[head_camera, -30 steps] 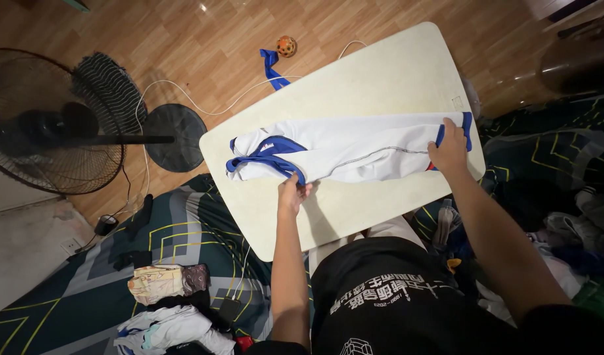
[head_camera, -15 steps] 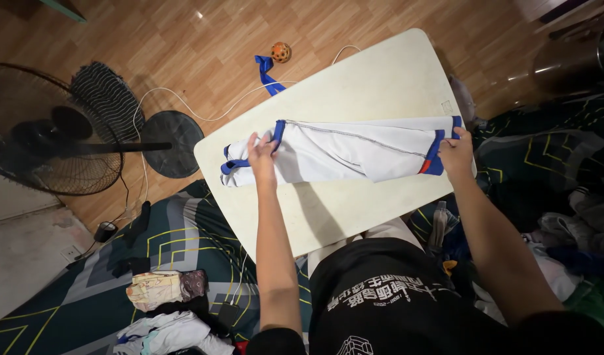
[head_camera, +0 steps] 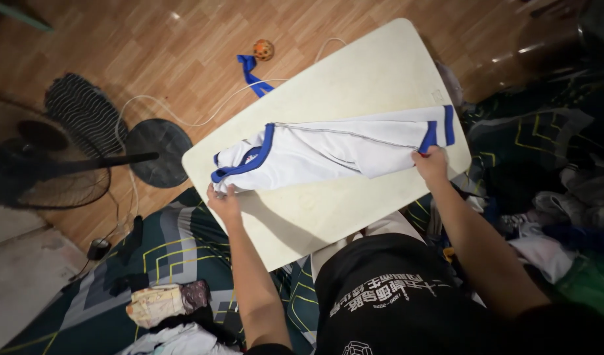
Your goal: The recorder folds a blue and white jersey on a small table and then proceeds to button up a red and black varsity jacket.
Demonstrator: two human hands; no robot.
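standing fan (head_camera: 49, 164), orange ball (head_camera: 263, 49), blue strap (head_camera: 251, 71)

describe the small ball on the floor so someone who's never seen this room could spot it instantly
Start at the cream table where the white garment with blue trim lies, then look past its far left edge to the wooden floor. The ball sits there, just beyond a blue strap and near a white cable. It is the only round orange thing, with dark spots.

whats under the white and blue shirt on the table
The white and blue shirt lies folded on the cream table; only bare tabletop shows around it. The left hand and right hand grip its ends. Anything beneath the cloth is covered.
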